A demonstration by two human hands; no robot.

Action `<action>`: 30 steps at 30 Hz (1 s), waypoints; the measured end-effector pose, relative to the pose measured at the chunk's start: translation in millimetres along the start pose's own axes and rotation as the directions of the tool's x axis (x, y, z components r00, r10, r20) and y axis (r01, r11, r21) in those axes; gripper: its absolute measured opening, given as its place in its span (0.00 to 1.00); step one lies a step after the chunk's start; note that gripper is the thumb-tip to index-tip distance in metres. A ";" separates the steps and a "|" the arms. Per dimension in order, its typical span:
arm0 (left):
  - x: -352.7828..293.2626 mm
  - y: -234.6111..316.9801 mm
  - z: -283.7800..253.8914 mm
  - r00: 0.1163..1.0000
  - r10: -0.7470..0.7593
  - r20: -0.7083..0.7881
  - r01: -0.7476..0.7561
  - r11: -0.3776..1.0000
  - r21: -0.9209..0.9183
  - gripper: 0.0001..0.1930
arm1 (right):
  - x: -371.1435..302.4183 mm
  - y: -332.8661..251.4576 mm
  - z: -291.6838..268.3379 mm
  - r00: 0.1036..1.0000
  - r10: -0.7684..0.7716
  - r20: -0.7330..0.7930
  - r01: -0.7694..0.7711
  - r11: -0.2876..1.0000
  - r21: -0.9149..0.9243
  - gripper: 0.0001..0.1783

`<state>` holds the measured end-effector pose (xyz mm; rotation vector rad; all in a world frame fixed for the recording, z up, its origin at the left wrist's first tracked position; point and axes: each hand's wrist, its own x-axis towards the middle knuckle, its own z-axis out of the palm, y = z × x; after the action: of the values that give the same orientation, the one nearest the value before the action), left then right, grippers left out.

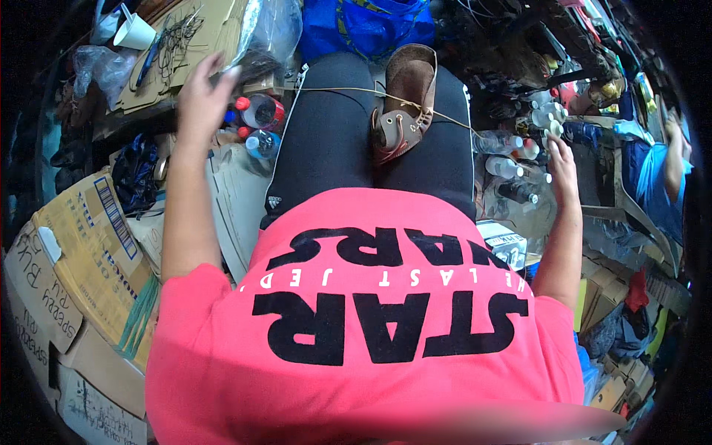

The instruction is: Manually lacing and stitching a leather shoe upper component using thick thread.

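Left grip (207, 96) and right grip (564, 165) well apart from each other, cannot tell whether either clamps the string (341, 90), brown shoe (409, 80) on the lap (326, 141) between them, string stretched across it

- From my remote seat, I see the black-trousered lap (326, 152), legs side by side, in front of the torso in a short-sleeved pink T-shirt (400, 382).
- My bare left forearm (191, 200) reaches forward, left of the lap.
- My bare left hand (202, 96), slightly blurred, is level with the lap's far half; its fingers (211, 62) point forward.
- My bare right forearm (561, 245) extends along the lap's right.
- My bare right hand (564, 169) stands well apart from the lap, fingers bent inward; I cannot tell its grip.
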<state>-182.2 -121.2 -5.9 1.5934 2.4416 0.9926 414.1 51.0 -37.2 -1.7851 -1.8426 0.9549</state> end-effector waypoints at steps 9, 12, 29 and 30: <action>10.3 184.1 104.1 0.649 0.637 0.416 -0.481 0.767 -0.425 0.29 | -10.8 -158.2 101.7 0.814 -0.513 0.271 0.486 0.858 0.165 0.07; 23.7 190.1 121.2 0.582 0.530 0.617 -0.300 0.845 -0.443 0.29 | -4.2 -161.8 108.9 0.749 -0.589 0.302 0.577 0.805 0.140 0.07; 30.0 170.6 141.3 0.351 0.504 0.789 0.071 0.826 -0.559 0.12 | -2.5 -159.1 122.7 0.657 -0.661 0.361 0.674 0.730 0.110 0.08; 30.0 167.4 142.3 0.340 0.523 0.782 0.143 0.793 -0.592 0.12 | -7.9 -157.1 122.6 0.688 -0.648 0.325 0.641 0.754 0.145 0.08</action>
<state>-7.8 15.2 -19.0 1.5531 0.9981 0.4547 218.1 27.3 -8.8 -0.8191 -2.4230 1.0269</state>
